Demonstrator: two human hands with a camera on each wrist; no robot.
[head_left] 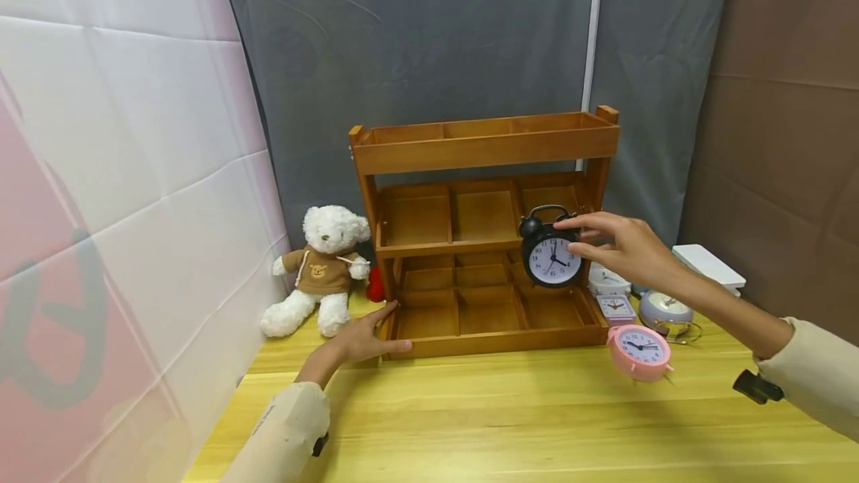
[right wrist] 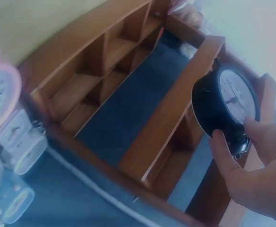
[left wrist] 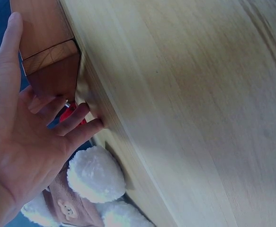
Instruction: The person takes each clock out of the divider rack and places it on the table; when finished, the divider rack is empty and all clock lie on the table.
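A black twin-bell alarm clock (head_left: 554, 258) with a white dial is held up in front of the right part of a brown wooden shelf rack (head_left: 483, 146). My right hand (head_left: 620, 244) pinches its upper edge near the bells between thumb and fingers; the right wrist view has the same clock (right wrist: 225, 104) in the fingertips. At the rack's lower left front corner rests my left hand (head_left: 365, 335), thumb along the front and fingers loosely bent at the side (left wrist: 31, 137). The rack's visible compartments hold nothing.
A white teddy bear (head_left: 321, 274) in a brown sweater sits left of the rack, a red item (head_left: 375, 285) beside it. To the right stand a pink alarm clock (head_left: 640, 352), a small lilac square clock (head_left: 615, 308), a grey round clock (head_left: 664, 311) and a white box (head_left: 708, 268).
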